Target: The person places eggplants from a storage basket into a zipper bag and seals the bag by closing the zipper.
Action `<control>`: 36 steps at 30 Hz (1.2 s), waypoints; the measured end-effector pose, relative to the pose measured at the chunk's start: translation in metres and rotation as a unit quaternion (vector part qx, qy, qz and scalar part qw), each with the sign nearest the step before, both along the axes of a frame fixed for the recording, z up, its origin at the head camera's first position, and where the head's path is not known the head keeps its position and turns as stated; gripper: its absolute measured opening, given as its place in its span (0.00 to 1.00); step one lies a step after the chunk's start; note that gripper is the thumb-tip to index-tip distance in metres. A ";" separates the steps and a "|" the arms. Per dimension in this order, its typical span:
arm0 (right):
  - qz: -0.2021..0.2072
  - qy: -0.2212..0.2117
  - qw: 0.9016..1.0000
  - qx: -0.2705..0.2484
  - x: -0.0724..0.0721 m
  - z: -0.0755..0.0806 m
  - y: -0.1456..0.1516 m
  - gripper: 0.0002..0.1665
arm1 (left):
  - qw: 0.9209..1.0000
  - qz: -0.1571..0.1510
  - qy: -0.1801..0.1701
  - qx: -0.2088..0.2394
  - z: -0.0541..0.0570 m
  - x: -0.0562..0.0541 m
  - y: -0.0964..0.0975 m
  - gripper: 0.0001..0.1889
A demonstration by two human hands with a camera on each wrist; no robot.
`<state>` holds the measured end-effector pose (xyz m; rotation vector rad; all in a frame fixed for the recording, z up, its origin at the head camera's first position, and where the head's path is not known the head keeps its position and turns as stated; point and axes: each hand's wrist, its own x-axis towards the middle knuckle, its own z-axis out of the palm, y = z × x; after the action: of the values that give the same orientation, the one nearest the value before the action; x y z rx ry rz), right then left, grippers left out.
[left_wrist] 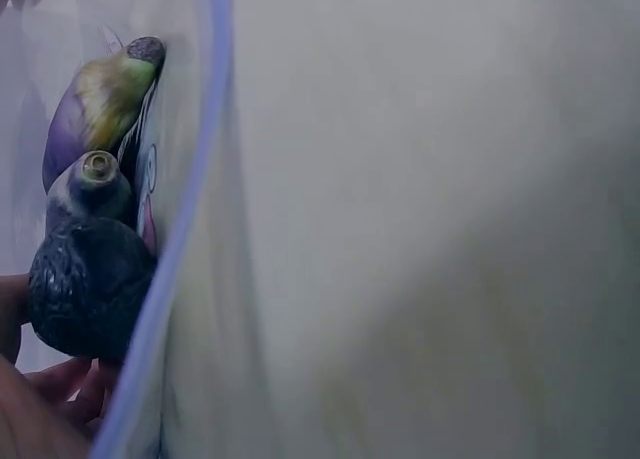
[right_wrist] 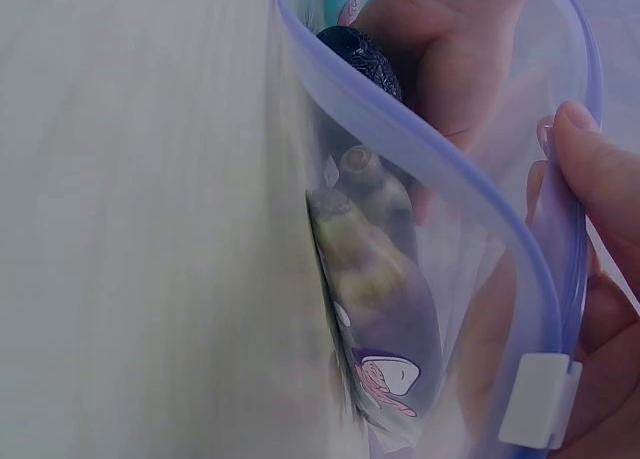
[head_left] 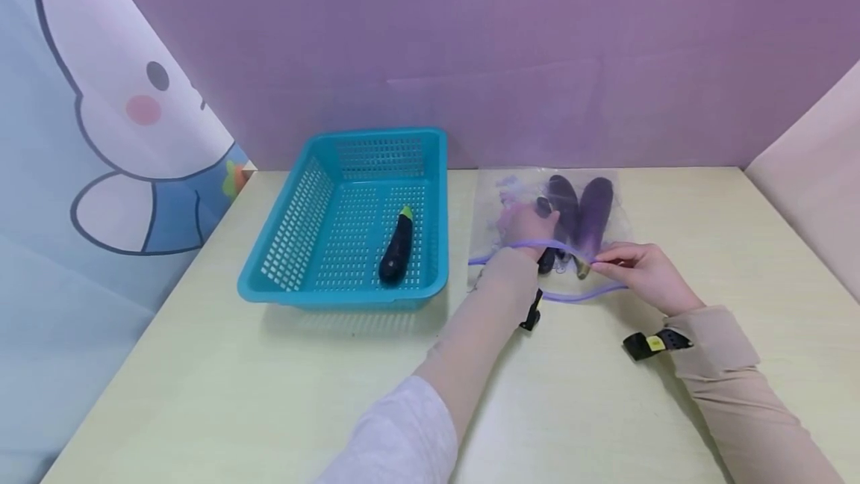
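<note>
A clear zip bag [head_left: 485, 204] with a purple rim lies on the table, its mouth gaping toward me. My left hand [head_left: 527, 224] reaches inside and grips a dark eggplant [left_wrist: 90, 289], thumb and fingers around its body. Beside it in the bag lie two more eggplants, a dark purple one [head_left: 563, 199] and a lighter purple one [head_left: 595, 208] whose stem points to the opening. My right hand [head_left: 638, 271] pinches the upper rim at the bag's right side, close to a white slider [right_wrist: 540, 399]. The bag film partly blurs the left fingers in the head view.
Left of the bag stands a turquoise plastic basket [head_left: 322, 297] with one dark eggplant [head_left: 398, 249] in it. A purple backdrop [head_left: 470, 51] rises behind the table [head_left: 201, 394]. Printed cloth hangs at the left side.
</note>
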<state>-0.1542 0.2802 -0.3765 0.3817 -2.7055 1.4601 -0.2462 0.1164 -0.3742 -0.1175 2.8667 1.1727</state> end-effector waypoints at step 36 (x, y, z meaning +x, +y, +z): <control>0.011 0.010 1.000 -0.009 0.000 0.000 0.000 0.11 | 0.992 -0.008 -0.091 -0.085 0.001 -0.007 0.011 0.26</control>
<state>-0.1543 0.2807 -0.3761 0.4225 -2.6787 1.4779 -0.2534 0.1276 -0.3728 -0.1961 2.7948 0.8647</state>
